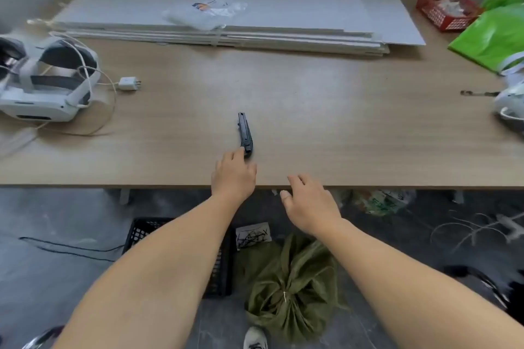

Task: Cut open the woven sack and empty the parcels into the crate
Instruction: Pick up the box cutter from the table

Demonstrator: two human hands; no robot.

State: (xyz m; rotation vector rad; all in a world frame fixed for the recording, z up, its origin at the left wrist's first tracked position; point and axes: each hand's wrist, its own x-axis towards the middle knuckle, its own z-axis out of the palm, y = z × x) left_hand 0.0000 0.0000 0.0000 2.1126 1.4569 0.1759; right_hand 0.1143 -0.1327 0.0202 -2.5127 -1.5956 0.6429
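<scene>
Now the left hand (233, 176), fingers loose, touches the near end of the knife (245, 133) lying lengthwise mid-frame, right hand (309, 204) open beside, tied sack (289, 289) at bottom centre.

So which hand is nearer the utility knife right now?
Left. The left hand has fingertips touching the utility knife at its near end; the right hand hovers open at the table edge, off to the knife's right.
</scene>
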